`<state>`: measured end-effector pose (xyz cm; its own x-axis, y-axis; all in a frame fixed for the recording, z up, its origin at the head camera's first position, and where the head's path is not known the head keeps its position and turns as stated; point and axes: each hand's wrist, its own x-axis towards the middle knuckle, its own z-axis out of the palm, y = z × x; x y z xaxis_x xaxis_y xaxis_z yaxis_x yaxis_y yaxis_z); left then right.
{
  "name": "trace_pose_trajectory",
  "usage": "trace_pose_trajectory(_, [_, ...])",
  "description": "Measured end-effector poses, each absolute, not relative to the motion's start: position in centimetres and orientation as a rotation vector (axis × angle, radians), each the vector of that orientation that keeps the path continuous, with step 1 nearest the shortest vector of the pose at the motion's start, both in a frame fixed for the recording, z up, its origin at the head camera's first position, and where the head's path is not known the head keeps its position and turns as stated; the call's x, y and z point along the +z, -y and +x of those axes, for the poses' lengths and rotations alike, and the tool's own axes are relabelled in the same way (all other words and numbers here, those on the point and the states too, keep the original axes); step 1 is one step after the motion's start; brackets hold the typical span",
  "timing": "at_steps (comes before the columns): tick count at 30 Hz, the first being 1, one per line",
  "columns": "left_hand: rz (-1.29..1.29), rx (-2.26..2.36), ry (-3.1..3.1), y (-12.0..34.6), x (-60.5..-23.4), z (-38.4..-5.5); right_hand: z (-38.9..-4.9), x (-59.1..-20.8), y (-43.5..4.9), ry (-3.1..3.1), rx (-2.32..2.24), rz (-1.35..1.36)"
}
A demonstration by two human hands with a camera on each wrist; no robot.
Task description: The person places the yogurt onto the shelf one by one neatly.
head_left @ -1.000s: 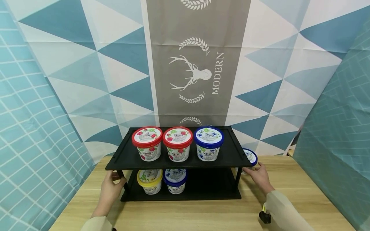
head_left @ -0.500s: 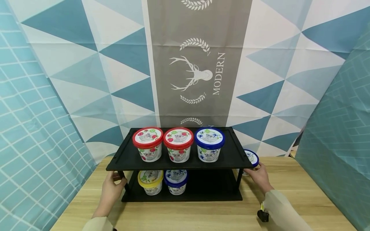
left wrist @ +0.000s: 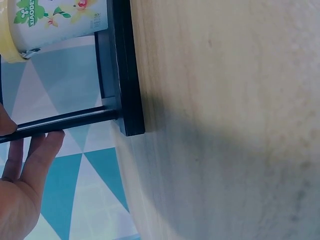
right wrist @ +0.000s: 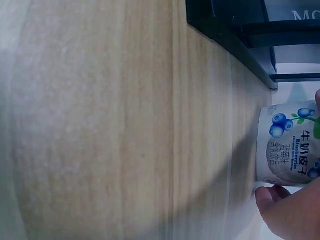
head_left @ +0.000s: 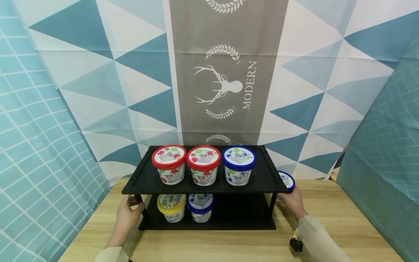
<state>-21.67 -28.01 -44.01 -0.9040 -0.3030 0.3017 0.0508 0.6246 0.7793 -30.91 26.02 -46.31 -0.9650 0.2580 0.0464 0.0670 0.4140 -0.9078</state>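
A black two-tier rack (head_left: 268, 174) stands on the wooden table. At its left front, the post (left wrist: 70, 121) is pinched between the thumb and fingers of my left hand (head_left: 127, 215). Beside the rack's right end, my right hand (head_left: 293, 203) grips a blue-lidded blueberry cup (right wrist: 290, 142) by its sides. In the head view this cup's lid (head_left: 286, 181) is partly covered by the upper shelf. The right wrist view shows the printed label, with the lid out of frame.
The upper shelf bears two red-lidded cups (head_left: 168, 165) and one blue-lidded cup (head_left: 239, 165). Below are a yellow-lidded cup (head_left: 171, 207) and another blue-lidded cup (head_left: 200, 207), toward the left. Patterned cloth (head_left: 144, 72) hangs behind and at both sides.
The whole scene has slid slightly right and down in the head view. My right hand has shifted a little left against the cup. The left hand keeps its hold on the post.
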Motion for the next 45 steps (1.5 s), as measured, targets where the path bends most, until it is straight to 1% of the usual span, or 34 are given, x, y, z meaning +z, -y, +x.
trace_pose_trajectory(9, [0.201, -1.192, 2.458, 28.0, -43.9, -21.6, -31.5, -47.0, -26.3, 2.487, 1.616, -0.273])
trace_pose_trajectory(21, [0.189, -1.172, 2.460, 28.0, -43.8, -21.4, -31.9, -47.1, -26.3, 2.360, 1.694, -0.118])
trace_pose_trajectory(32, [0.193, -1.182, 2.461, 27.8, -43.7, -21.5, -31.9, -47.3, -26.5, 2.371, 1.703, -0.173])
trace_pose_trajectory(45, [0.214, -1.171, 2.463, 27.8, -43.6, -21.6, -32.0, -47.7, -26.5, 2.285, 1.726, -0.111])
